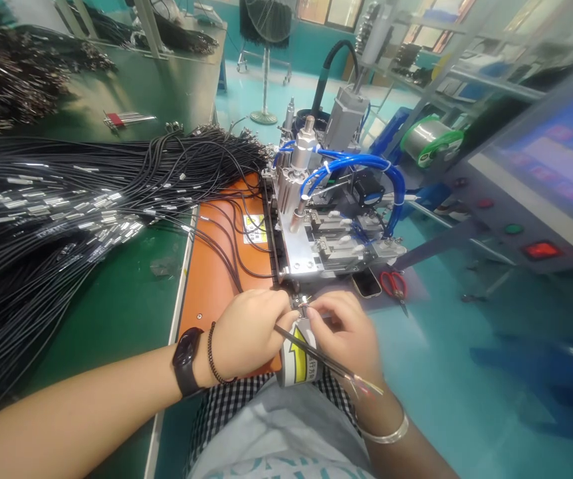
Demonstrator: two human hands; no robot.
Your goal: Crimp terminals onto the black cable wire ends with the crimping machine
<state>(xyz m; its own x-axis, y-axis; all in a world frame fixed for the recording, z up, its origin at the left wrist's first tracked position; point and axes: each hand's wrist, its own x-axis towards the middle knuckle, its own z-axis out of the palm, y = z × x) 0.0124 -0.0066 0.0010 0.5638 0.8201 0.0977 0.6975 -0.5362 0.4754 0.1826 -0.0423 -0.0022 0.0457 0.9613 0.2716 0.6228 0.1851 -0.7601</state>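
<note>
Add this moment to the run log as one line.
Left hand: on thin black cable with coloured wire ends | Right hand: fingertips at small metal terminal | Nearby: blue-hosed aluminium crimping machine

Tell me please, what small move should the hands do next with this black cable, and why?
Probably ease the small metal piece pinched by the left hand and right hand forward into the silver metal fixture: it sits right at the fixture's front edge, and the thin black cable with bare coloured strands trails back toward the person.
</note>
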